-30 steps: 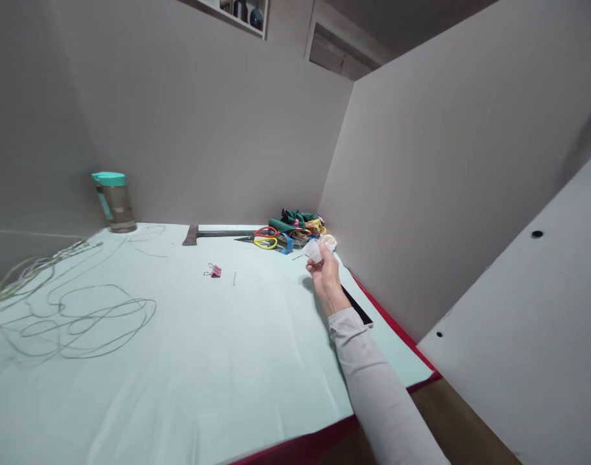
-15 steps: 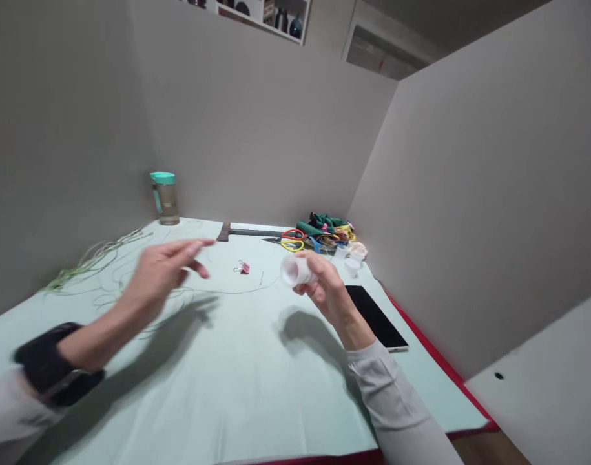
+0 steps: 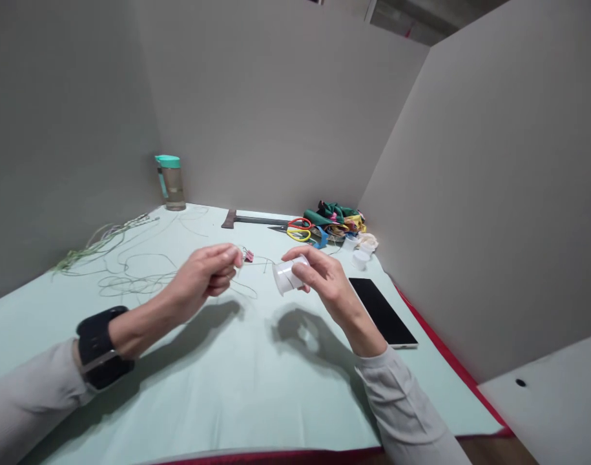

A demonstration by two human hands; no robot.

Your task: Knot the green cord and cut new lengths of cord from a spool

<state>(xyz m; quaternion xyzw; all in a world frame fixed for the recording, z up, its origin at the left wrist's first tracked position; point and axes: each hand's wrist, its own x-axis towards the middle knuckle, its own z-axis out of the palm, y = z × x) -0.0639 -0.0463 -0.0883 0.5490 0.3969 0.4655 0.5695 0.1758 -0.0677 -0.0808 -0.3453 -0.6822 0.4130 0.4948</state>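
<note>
My right hand grips a small white plastic spool above the table, its flared rim turned to the left. A dark line of thread crosses the spool's side. To the left, my left hand is closed in a pinch, fingertips pointing toward the spool but apart from it. A thin thread trails just below and right of those fingertips; it appears pinched there. Behind the fingertips lies a pink binder clip, partly hidden. Loose loops of thread spread over the cloth left of my left hand.
At the back stand a teal-lidded water bottle, an axe, scissors with red and yellow handles and a pile of coloured cloth. White cups and a black tablet are at right. Grey partitions surround the table.
My left hand has moved right, toward the spool, and its extended fingers have closed into a pinch. My right hand has turned the spool so its side shows. The view has tilted down.
</note>
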